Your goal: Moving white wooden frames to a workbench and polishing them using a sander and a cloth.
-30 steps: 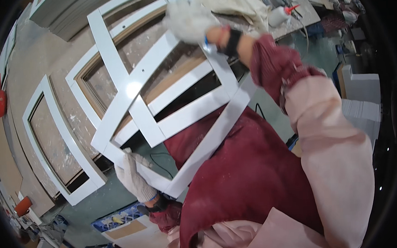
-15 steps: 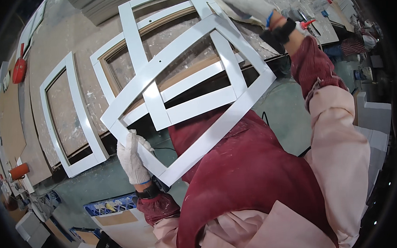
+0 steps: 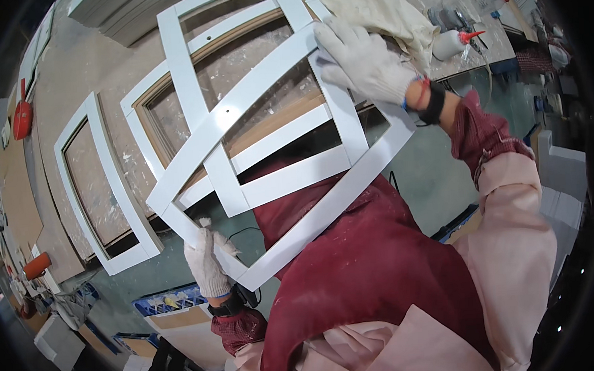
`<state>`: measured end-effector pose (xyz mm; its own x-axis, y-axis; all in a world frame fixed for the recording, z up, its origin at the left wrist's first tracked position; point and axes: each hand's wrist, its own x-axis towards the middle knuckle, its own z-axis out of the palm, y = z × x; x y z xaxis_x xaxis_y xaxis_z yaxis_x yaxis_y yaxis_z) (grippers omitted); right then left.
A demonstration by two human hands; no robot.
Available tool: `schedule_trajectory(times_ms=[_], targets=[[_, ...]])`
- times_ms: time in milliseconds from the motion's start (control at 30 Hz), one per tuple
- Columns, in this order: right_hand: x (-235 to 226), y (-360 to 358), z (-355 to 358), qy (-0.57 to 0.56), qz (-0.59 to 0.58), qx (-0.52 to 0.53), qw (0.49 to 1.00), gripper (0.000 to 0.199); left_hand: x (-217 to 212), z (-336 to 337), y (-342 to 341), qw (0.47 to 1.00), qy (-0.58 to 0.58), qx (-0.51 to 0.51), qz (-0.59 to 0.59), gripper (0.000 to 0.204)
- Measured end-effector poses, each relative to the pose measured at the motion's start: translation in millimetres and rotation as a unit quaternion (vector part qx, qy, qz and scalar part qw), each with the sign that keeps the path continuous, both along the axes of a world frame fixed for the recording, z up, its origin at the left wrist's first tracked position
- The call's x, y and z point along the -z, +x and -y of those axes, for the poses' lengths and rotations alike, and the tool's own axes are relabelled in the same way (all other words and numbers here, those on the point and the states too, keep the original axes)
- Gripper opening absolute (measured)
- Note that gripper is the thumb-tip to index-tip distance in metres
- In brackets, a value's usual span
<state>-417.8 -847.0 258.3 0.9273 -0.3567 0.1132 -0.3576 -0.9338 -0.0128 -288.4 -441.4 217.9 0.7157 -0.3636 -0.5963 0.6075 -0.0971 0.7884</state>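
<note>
A white rectangular frame (image 3: 306, 232) is tilted over the bench's near edge, its near corner close to my apron. My left hand (image 3: 207, 261), in a white knitted glove, is closed round its short left side near the lower corner. My gloved right hand (image 3: 368, 64) lies on the frame's right side by the far corner, fingers stretched out; the rail beneath is partly hidden. Under this frame sit a second white frame (image 3: 290, 179) and a third white frame with a brown inner edge (image 3: 148, 136), overlapping one another.
Another white frame (image 3: 116, 188) overhangs the bench edge at left. A cream cloth (image 3: 385, 13) and a white bottle with a red nozzle (image 3: 449, 44) are at the back right. Stacked grey boards (image 3: 123, 16) stand at the far left, near a red scoop-shaped tool (image 3: 23, 119).
My right hand has come down from the cloth at the back onto the frame's right side. My left hand keeps its grip. The whole view has shifted slightly.
</note>
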Motion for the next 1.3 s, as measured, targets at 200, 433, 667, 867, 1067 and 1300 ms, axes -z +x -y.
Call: schedule_trajectory(times_ms=[200, 433, 667, 867, 1067, 1300], targets=[[6.9, 72.3, 67.9, 0.053, 0.114, -0.059, 0.990, 0.039, 4.0, -1.6, 1.4, 0.999, 0.008, 0.023, 0.025, 0.023], [15.1, 28.3, -3.1, -0.052, 0.073, 0.001, 0.996, 0.051, -4.6, 10.1, -0.9, 1.000, 0.026, -0.005, 0.002, 0.020], [15.2, 77.7, 51.2, 0.087, 0.068, 0.023, 0.994, 0.040, -3.4, 2.6, -5.4, 1.000, 0.000, -0.022, 0.018, 0.020], [23.3, 45.3, 0.3, -0.016, 0.070, 0.057, 0.996, 0.046, -1.7, 5.2, -5.0, 1.000, -0.008, -0.016, 0.018, 0.019], [34.0, 82.0, 55.5, 0.113, 0.292, -0.002, 0.950, 0.037, -7.8, 11.0, -4.8, 1.000, 0.003, -0.012, 0.021, 0.019], [25.6, 56.7, -15.5, -0.013, 0.051, 0.059, 0.997, 0.051, -9.5, 12.3, -5.3, 0.999, -0.034, -0.025, 0.009, 0.022]])
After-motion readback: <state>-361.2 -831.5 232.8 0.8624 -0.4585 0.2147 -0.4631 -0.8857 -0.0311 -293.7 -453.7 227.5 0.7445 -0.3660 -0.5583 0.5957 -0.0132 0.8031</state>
